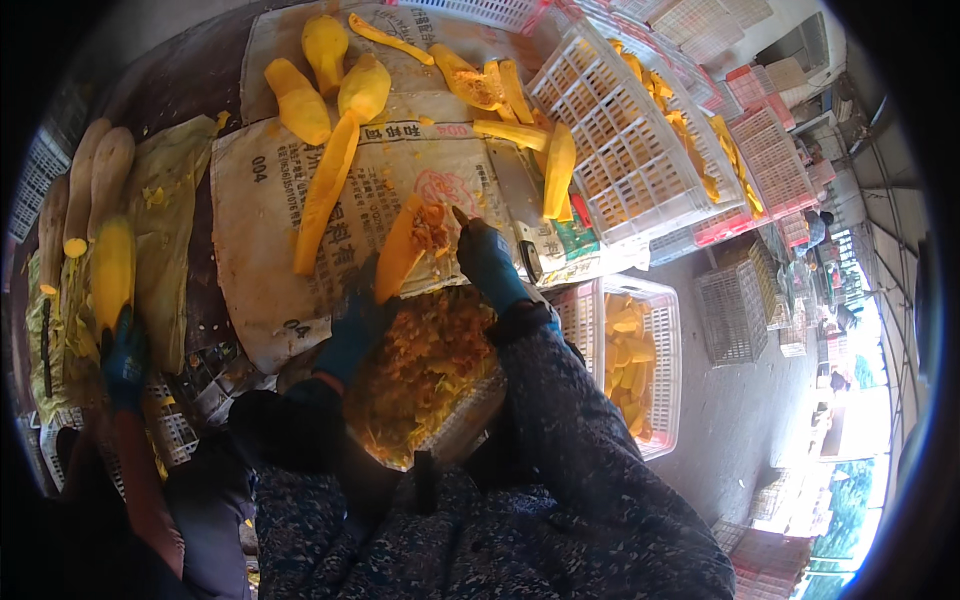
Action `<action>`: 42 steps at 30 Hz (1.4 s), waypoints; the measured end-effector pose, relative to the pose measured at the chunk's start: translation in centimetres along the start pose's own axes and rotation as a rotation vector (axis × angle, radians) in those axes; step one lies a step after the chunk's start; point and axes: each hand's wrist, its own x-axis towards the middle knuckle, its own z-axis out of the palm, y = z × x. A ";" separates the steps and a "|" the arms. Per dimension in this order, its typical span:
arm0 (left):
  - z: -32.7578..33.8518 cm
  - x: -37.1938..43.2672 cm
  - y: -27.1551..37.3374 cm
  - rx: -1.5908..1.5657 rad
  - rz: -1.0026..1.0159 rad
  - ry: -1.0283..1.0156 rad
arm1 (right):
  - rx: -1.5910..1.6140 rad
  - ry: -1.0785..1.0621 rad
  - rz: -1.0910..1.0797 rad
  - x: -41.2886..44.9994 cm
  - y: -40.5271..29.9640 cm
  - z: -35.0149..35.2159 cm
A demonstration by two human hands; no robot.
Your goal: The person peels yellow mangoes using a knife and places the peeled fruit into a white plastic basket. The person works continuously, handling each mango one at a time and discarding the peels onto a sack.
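A split piece of peeled orange squash point(400, 251) lies on the sack-covered table, its stringy seed pulp point(430, 227) exposed at the far end. My left hand point(356, 334), in a blue glove and blurred, grips its near end. My right hand point(486, 259), also gloved, is closed around a small tool point(460, 216); only its brownish tip shows, just right of the pulp. Below both hands stands a container heaped with scooped pulp and seeds point(427, 367). A long cut squash strip point(327, 195) lies beyond my left hand.
Whole peeled squashes point(324, 52) and cut pieces point(517, 135) lie farther back. A white plastic crate point(622, 135) stands right, another crate point(671, 375) of squash pieces below it. A phone-like object point(529, 261) lies near my right hand. At left, a co-worker's gloved hand point(125, 364) holds a squash point(114, 262).
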 end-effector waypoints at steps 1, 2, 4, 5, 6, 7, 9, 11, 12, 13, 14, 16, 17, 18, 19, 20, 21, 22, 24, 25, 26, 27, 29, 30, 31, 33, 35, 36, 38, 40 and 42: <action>0.9 -0.1 -0.9 -0.009 0.002 -0.001 | -0.035 0.002 -0.042 0.6 -0.4 -0.1; 1.7 -0.2 -1.3 -0.018 -0.004 -0.008 | -0.048 -0.016 -0.013 0.4 -1.1 -0.1; 3.0 -0.4 -2.4 -0.056 -0.032 -0.038 | -0.075 -0.051 0.046 -0.5 -2.4 0.1; 2.7 -0.2 -1.7 -0.082 -0.053 -0.072 | -0.085 -0.071 0.085 -1.3 -2.3 0.4; 2.3 -0.2 -1.3 -0.102 -0.076 -0.099 | -0.077 -0.085 0.085 -1.9 -2.2 0.9; 2.4 -0.4 -1.5 -0.071 -0.076 -0.089 | 0.042 -0.100 0.107 -2.5 -2.1 1.4; 1.8 -1.0 -1.8 0.004 -0.088 -0.056 | 0.150 -0.126 0.102 -3.6 -3.4 2.9; 1.6 -0.7 -0.7 -0.061 -0.078 -0.030 | -0.044 -0.104 0.067 -5.4 -4.2 3.6; 1.4 -0.3 -0.3 -0.091 -0.072 -0.010 | -0.056 -0.116 0.067 -6.1 -4.8 2.5; 1.6 -0.1 -0.2 -0.139 -0.066 -0.034 | -0.067 -0.129 0.066 -6.6 -5.1 1.5; 1.7 0.2 -0.2 -0.188 -0.060 -0.058 | -0.099 -0.168 -0.001 -6.9 -4.2 1.6; 1.6 -0.1 -0.7 -0.187 -0.010 -0.012 | -0.141 -0.260 -0.147 -7.1 -3.1 2.6; 1.5 -0.2 -1.0 -0.150 0.044 0.058 | -0.155 -0.192 -0.092 -6.9 -2.5 2.9; 1.7 -0.3 -1.2 -0.117 0.096 0.131 | -0.176 -0.126 -0.038 -5.9 -2.9 2.2; 2.0 -0.5 -1.9 -0.111 0.026 0.060 | -0.192 -0.060 0.010 -4.6 -3.1 1.5; 2.3 -0.9 -2.9 -0.103 -0.045 -0.010 | -0.102 -0.035 0.016 -3.2 -3.3 0.7; 2.4 -1.2 -3.7 -0.094 -0.114 -0.088 | -0.009 -0.009 0.025 -1.8 -3.4 0.0; 2.7 0.0 -0.9 -0.074 -0.091 -0.138 | -0.217 -0.048 -0.137 -0.3 1.8 0.8; 0.2 0.1 2.6 0.045 -0.152 -0.186 | -0.334 -0.106 -0.334 0.9 3.4 2.7; 0.9 -0.1 1.2 0.036 -0.143 -0.154 | -0.276 -0.091 -0.340 0.7 2.4 3.6; 2.4 -0.2 -1.0 0.027 -0.132 -0.124 | -0.219 -0.069 -0.355 0.1 1.9 4.0; 2.5 -0.4 -1.6 0.028 -0.127 -0.107 | -0.165 -0.056 -0.372 -0.7 0.4 3.7; 2.0 -0.3 -1.0 0.028 -0.107 -0.085 | -0.067 0.002 -0.402 -3.1 -2.2 1.3; 1.5 -0.3 -0.4 0.036 -0.098 -0.077 | -0.055 -0.059 -0.312 -3.6 -2.6 1.0; 1.5 -0.4 -0.4 0.042 -0.094 -0.076 | -0.042 -0.120 -0.221 -3.9 -3.0 0.9; 1.8 -0.5 -0.1 0.051 -0.081 -0.071 | -0.180 -0.182 -0.245 -5.3 -2.9 2.1; 2.0 0.4 0.1 -0.123 -0.267 -0.222 | -0.489 -0.188 -0.459 -8.5 -1.7 5.3; 1.9 0.8 -0.2 -0.205 -0.368 -0.289 | -0.274 -0.245 -0.271 -9.5 -3.9 3.7; 5.5 -0.7 -5.6 -0.183 -0.245 -0.175 | 0.005 -0.244 -0.170 -10.3 -6.5 3.0; 5.7 -0.4 -4.9 -0.149 -0.155 -0.206 | -0.142 -0.236 -0.176 -9.5 -4.3 3.3; 2.6 -0.2 -2.4 -0.112 -0.157 -0.277 | -0.140 -0.223 -0.032 -7.5 -4.9 0.7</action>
